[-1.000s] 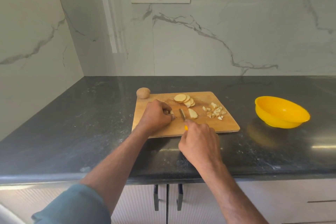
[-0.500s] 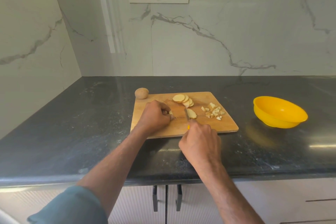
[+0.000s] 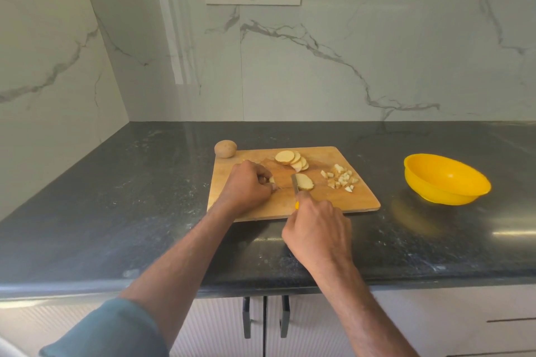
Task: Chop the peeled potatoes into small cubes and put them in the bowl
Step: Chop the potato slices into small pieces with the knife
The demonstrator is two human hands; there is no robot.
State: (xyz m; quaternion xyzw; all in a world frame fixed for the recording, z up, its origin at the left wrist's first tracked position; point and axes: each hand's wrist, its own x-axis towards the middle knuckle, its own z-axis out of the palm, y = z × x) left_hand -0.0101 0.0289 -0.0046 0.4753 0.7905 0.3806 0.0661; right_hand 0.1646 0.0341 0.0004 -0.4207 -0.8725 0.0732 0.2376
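Now, from the left: a whole potato (image 3: 225, 148) sits at the cutting board (image 3: 342, 200) corner. The left hand (image 3: 250, 187) curls down, pinning a potato piece (image 3: 271, 180). The right hand (image 3: 317, 233) grips the knife (image 3: 295, 185), blade beside a slice (image 3: 304, 182). Fanned slices (image 3: 291, 159) behind, cubes (image 3: 339, 178) next, yellow bowl (image 3: 445, 178) far right.
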